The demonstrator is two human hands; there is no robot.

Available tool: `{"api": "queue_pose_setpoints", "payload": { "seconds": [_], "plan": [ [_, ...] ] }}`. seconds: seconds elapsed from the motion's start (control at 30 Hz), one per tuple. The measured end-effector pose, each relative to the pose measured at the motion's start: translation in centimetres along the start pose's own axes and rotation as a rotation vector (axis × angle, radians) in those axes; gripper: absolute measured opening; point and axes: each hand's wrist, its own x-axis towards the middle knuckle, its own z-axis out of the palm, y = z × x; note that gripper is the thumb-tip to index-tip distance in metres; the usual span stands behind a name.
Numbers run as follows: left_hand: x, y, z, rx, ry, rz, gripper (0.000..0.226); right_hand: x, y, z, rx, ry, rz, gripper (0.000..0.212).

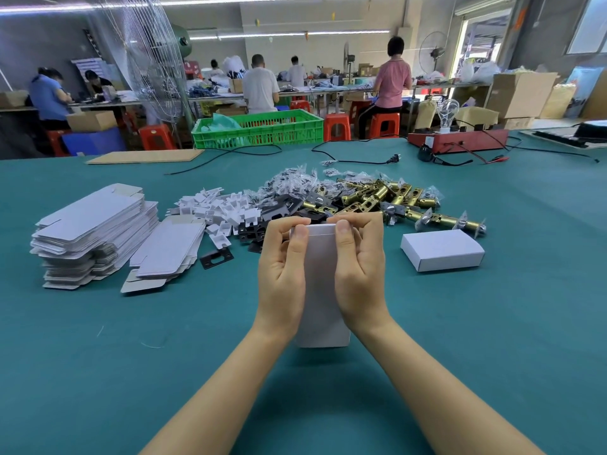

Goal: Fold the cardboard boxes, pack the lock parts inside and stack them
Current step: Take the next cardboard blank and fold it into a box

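Teal cloth covers the worktop [98, 372], with a busy workshop of seated people and a green crate [259, 128] across the upper frame. At the left of the frame sits a tall stack of flat box blanks [95, 231], with a few more blanks [167, 251] lying just beside it. Right of these, toward the centre, lies a heap of white plastic pieces [220, 208], then dark strike plates [282, 208] and small bagged screws [295, 182]. At centre, the left hand [282, 274] and right hand [358, 270] grip a white cardboard box [322, 290] from both sides, thumbs pressed on its far end and fingers curled over that end. Behind and right of the hands is a pile of brass latch bolts [394, 198]. At the right, a closed white box [441, 249] lies flat on the cloth, near the latch pile.
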Motion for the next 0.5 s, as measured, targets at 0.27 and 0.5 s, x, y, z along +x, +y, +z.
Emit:
{"api": "queue_pose_setpoints", "payload": {
  "seconds": [0.27,0.5],
  "plan": [
    [-0.11,-0.18,-0.04,0.007,-0.005,0.003,0.011,0.05,0.12,-0.02,0.015,0.007,0.009,0.007],
    [-0.19,-0.54,-0.19,0.05,-0.008,0.002,0.013,-0.03,0.22,0.03,0.003,0.012,0.022,0.007]
  ]
}}
